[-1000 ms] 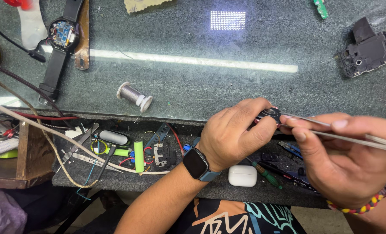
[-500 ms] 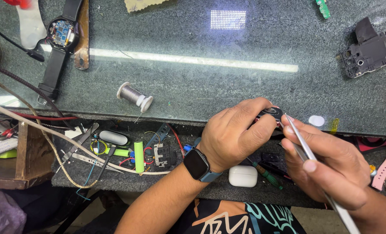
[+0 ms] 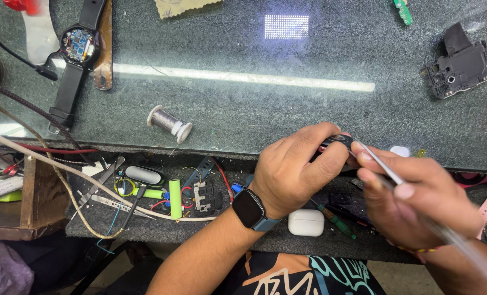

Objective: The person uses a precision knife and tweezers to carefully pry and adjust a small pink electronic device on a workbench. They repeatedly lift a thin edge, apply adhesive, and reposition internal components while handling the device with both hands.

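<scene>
Centrally, at the tabletop [image 3: 287, 109] front edge: left hand [image 3: 298, 166], smartwatch on wrist, grip closed around a small black part [image 3: 336, 143]; right hand [image 3: 418, 199], grip closed on tweezers [image 3: 380, 166], tip touching the part. Below: drawer [image 3: 145, 229] with green battery [image 3: 175, 198], white earbud case [image 3: 306, 222], screwdriver [image 3: 336, 221]. On glass: wire spool [image 3: 169, 123], opened watch [image 3: 78, 45], black housing [image 3: 459, 63]

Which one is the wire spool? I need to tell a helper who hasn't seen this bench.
Start at the dark glass-topped bench. Along its near edge, left of the left hand, a small spool lies on its side. It is the only reel there: grey wire between pale end discs.
</scene>
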